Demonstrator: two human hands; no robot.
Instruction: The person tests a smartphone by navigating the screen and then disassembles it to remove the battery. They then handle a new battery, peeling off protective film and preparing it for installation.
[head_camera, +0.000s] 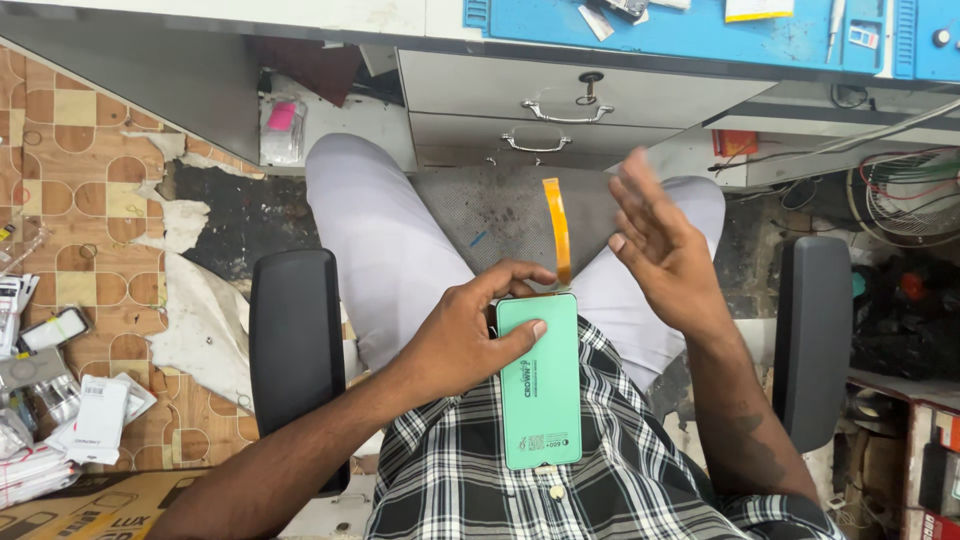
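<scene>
left hand (470, 335) holding green phone panel (540, 385), right hand (665, 250) open

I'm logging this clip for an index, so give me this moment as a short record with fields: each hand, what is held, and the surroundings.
left hand: left hand grips the top end of the green flat panel, thumb on its face
right hand: right hand open, raised, holding nothing
held thing: panel lies along the lap over the checked shirt
attached: orange strip rises from the panel's top edge
seat: black armrests on both sides
ahead: grey drawers under a blue bench top
</scene>
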